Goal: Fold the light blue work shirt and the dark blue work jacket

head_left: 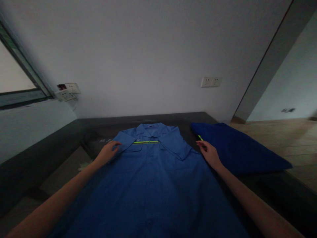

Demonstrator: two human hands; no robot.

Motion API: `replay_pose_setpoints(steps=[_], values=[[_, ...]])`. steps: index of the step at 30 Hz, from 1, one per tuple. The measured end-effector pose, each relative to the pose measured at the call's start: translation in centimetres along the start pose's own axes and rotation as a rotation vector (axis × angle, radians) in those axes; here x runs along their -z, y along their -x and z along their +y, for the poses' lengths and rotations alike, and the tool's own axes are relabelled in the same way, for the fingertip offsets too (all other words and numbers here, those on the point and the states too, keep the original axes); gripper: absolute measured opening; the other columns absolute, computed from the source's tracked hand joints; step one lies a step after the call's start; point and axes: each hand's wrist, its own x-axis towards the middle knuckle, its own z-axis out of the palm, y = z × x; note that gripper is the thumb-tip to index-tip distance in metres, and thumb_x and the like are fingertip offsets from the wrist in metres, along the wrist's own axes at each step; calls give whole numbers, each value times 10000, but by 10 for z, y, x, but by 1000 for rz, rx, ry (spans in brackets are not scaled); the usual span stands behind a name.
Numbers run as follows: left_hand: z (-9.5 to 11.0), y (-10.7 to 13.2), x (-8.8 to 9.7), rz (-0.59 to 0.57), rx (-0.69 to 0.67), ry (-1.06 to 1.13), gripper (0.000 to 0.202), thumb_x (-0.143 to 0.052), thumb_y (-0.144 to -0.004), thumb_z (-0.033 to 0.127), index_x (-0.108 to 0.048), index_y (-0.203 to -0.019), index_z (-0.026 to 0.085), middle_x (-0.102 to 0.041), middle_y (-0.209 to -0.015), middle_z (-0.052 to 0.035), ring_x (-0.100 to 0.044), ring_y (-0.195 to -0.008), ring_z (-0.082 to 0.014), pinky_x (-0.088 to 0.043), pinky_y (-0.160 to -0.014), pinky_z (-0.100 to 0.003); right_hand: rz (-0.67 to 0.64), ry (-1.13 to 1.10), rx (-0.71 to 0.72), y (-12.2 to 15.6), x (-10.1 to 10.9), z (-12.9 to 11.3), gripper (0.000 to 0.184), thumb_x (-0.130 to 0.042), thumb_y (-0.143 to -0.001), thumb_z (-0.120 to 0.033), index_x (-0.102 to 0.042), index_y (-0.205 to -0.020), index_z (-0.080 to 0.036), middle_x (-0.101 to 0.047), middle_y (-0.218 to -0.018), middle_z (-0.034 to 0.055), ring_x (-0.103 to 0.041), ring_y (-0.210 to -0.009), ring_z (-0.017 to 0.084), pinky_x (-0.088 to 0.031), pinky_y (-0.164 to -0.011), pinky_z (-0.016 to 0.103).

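A blue short-sleeved work shirt (151,178) lies front up, with its collar (151,129) towards the wall. Both sleeves are folded inward across the chest, partly over a yellow-green stripe (142,142). My left hand (109,152) is at the shirt's left edge by the folded sleeve, fingers bent but apart, holding nothing I can see. Off the right edge, my right hand (210,153) has loosely curled fingers with nothing visible in them. Just beyond its fingertips shows a small yellow-green strip (200,137), beside a darker blue cloth. The shirt's lower end runs out of view.
The dark blue cloth (237,148) lies to the right on the black table (183,117). A wall with sockets (211,82) stands behind the table. At left are a window frame (22,59) and more sockets (66,95). Wooden floor (279,132) shows at right.
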Motion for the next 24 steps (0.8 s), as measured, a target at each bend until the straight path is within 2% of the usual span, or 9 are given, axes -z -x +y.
replay_pose_setpoints(steps=[2,4,6,10,13,15,19,24], values=[[12,-2,-7,-9,-19,17,241,-429,-755,256,-612,-912,249,-670,-957,28,-614,-934,-165,-458,-923,-316,-92,64,36,-2,-3,-5,318,-471,-747,-142,-637,-1018,-163,-658,-958,84,-600,-860,200,-482,-778,363],[35,-9,-18,-18,-74,60,248,-438,-759,237,-617,-930,242,-668,-984,-9,-614,-949,-174,-459,-924,-313,-164,116,74,-2,-7,-13,316,-488,-735,-125,-646,-1006,-157,-655,-954,82,-581,-863,202,-469,-790,363],[68,-20,-32,-30,-164,132,250,-440,-773,209,-620,-947,221,-664,-995,-49,-610,-961,-187,-463,-921,-327,-182,148,94,-2,-9,-21,305,-484,-740,-107,-652,-991,-152,-651,-935,79,-568,-849,197,-460,-790,357],[137,-51,-69,-106,-298,184,273,-456,-787,163,-608,-1010,209,-649,-1059,-39,-585,-1033,-166,-440,-959,-301,-157,205,64,-2,-9,-27,307,-483,-738,-64,-654,-976,-156,-638,-891,65,-557,-840,188,-449,-791,342],[181,-79,-101,-166,-317,133,300,-463,-804,147,-595,-1071,185,-624,-1128,-56,-548,-1100,-161,-397,-1002,-278,-174,261,42,-3,-4,-24,330,-512,-730,-46,-644,-1012,-158,-631,-927,68,-553,-889,190,-437,-825,340],[202,-98,-121,-183,-284,86,322,-467,-815,154,-578,-1117,171,-594,-1182,-75,-523,-1140,-168,-378,-1016,-278,-206,299,33,-3,-2,-22,355,-538,-728,-44,-626,-1057,-146,-624,-958,78,-550,-918,193,-431,-847,338],[226,-131,-154,-207,-189,35,345,-481,-820,185,-550,-1154,139,-567,-1207,-133,-522,-1151,-222,-392,-991,-344,-277,364,90,-3,-2,-26,400,-574,-737,-58,-590,-1127,-150,-598,-1052,97,-531,-990,206,-421,-888,342],[233,-163,-178,-279,-69,-18,316,-504,-831,306,-572,-1074,115,-616,-1124,-170,-590,-1065,-245,-439,-904,-324,-339,521,257,-6,-13,-37,376,-561,-785,-100,-584,-1151,-184,-581,-1113,99,-498,-1039,231,-421,-871,354]])
